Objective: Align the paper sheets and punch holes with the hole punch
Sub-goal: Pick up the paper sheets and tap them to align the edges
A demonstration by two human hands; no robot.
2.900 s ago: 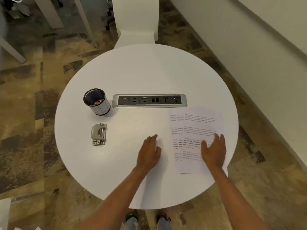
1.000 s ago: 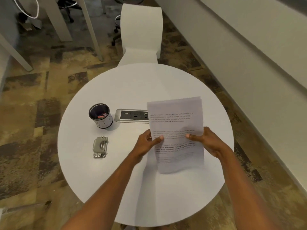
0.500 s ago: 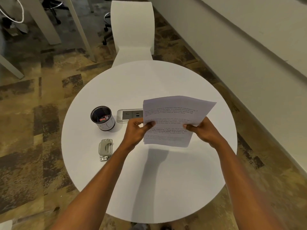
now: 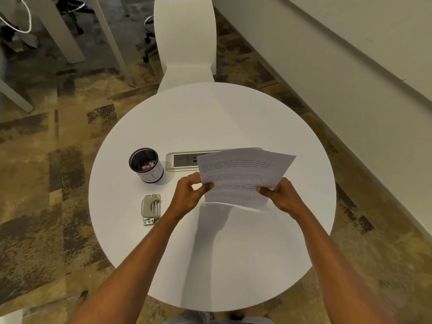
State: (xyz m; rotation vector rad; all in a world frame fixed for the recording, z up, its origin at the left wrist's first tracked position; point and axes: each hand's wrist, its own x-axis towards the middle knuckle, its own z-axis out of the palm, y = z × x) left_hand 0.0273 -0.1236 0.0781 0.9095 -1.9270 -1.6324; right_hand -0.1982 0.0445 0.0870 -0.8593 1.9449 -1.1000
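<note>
Big round white table point(image 4: 233, 253) fills the middle of the frame, and above its centre-right the thin stack of white printed paper sheets point(image 4: 243, 174) hangs in the air, pinched at both sides. The left hand point(image 4: 189, 195) is closed on the stack's left edge, thumb on top; the right hand point(image 4: 282, 195) is closed on the lower right edge, fingers curled underneath.

Here is the risk, and it is a real one: the sheets are not square yet. A second corner peeks out along the top right, so the stack looks slightly fanned. If it goes into the punch like that, the holes will likely land at different spots on each page. The grip is light too, only at the edges, and the paper sags and tilts down to the right, so a sheet could slip out or crease when tapped on the table. The long silver power-socket strip point(image 4: 184, 161), partly hidden behind the paper, could catch an edge if the tapping happens too far back.

The dark mesh pen cup with a white base point(image 4: 146, 165) stands left of centre, clear of the action. Below it, the small grey metal hole punch point(image 4: 150, 208) lies untouched, just left of the left wrist.
</note>
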